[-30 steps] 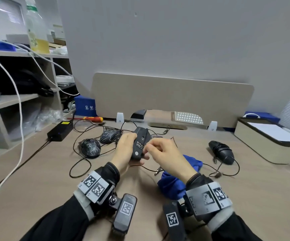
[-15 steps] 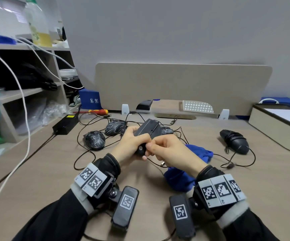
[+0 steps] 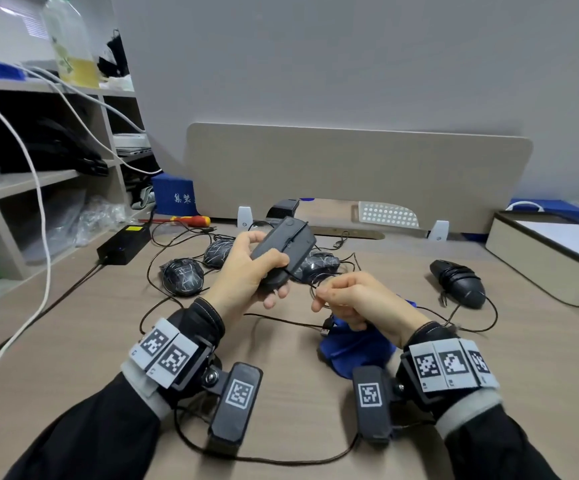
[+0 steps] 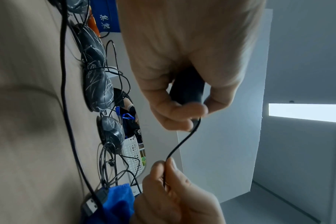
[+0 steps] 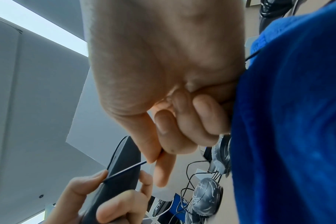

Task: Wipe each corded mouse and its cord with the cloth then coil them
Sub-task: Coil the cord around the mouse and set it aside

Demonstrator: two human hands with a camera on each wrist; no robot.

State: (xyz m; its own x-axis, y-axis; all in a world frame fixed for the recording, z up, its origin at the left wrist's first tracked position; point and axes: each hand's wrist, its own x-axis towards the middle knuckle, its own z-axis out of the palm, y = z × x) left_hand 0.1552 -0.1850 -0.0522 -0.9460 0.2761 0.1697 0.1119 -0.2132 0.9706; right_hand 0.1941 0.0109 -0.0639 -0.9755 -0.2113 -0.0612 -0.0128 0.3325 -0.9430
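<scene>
Your left hand (image 3: pixel 246 271) now grips the black mouse (image 3: pixel 283 249) lifted higher, fingers curled around it. Your right hand (image 3: pixel 357 299), moved slightly apart, pinches its cord (image 4: pixel 179 144) between thumb and forefinger, blue cloth (image 3: pixel 354 344) beneath.

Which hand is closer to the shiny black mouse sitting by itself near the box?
Right. The right hand, pinching a cord, is on the same side of the desk as the shiny black mouse. The left hand is farther off, beyond the right one, holding another mouse.
</scene>
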